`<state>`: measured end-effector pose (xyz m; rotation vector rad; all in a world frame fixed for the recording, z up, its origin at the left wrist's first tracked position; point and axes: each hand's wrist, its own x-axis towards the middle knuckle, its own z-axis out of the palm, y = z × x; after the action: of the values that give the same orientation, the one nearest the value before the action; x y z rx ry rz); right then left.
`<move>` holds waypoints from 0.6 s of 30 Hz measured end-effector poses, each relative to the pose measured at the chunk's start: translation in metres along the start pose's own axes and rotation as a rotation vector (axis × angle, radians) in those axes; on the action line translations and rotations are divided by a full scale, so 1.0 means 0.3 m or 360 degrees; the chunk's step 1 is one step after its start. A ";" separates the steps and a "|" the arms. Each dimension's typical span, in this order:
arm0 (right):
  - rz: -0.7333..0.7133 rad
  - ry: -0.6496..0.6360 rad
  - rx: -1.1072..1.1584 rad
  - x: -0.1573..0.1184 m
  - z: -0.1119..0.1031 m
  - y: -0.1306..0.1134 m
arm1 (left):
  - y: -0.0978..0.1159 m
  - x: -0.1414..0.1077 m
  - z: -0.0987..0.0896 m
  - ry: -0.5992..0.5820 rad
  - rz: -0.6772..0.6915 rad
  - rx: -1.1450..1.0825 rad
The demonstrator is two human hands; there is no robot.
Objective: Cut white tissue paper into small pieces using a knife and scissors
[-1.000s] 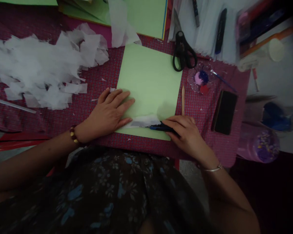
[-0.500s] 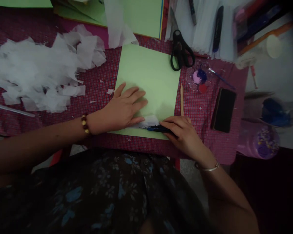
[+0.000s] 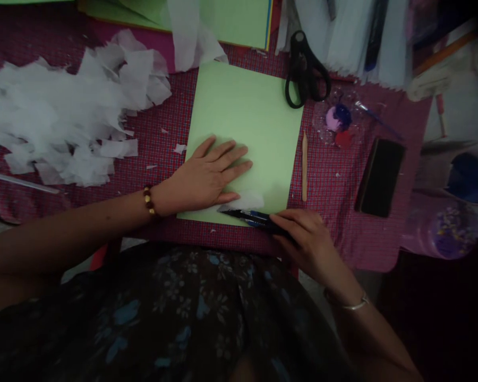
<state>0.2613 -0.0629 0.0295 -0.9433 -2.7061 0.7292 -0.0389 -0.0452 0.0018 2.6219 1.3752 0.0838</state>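
A light green sheet [image 3: 250, 116] lies on the checked cloth in front of me. My left hand [image 3: 209, 175] rests flat on its lower left part, fingers spread. Beside my left thumb is a small piece of white paper [image 3: 250, 201] on the sheet's lower edge. My right hand [image 3: 302, 236] is closed round a dark utility knife [image 3: 258, 218], whose tip points left at the white paper near my thumb.
White paper scraps [image 3: 63, 116] are heaped at the left. Black scissors [image 3: 306, 74] touch the sheet's top right corner. Right of it are a wooden stick [image 3: 304, 167], a paint palette [image 3: 338, 124], a brush [image 3: 378, 119] and a dark block [image 3: 380, 178].
My right hand and the knife have moved slightly right and down, away from the white paper, showing more of the knife. The view has shifted a little.
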 end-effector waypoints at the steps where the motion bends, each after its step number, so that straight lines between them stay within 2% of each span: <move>1: 0.0015 0.0004 -0.0002 -0.002 0.002 0.001 | -0.001 0.001 0.000 -0.0003 0.0000 0.0002; 9: -0.0060 -0.0010 -0.0088 0.062 -0.015 0.003 | -0.006 0.000 -0.009 0.0007 -0.0003 -0.0185; 18: -0.0192 -0.0044 -0.0134 0.129 0.003 -0.011 | -0.009 0.001 0.007 0.0064 -0.0013 -0.0140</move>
<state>0.2291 -0.0413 0.0309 -0.7840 -2.8083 0.6141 -0.0406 -0.0437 -0.0009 2.5554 1.3625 0.1928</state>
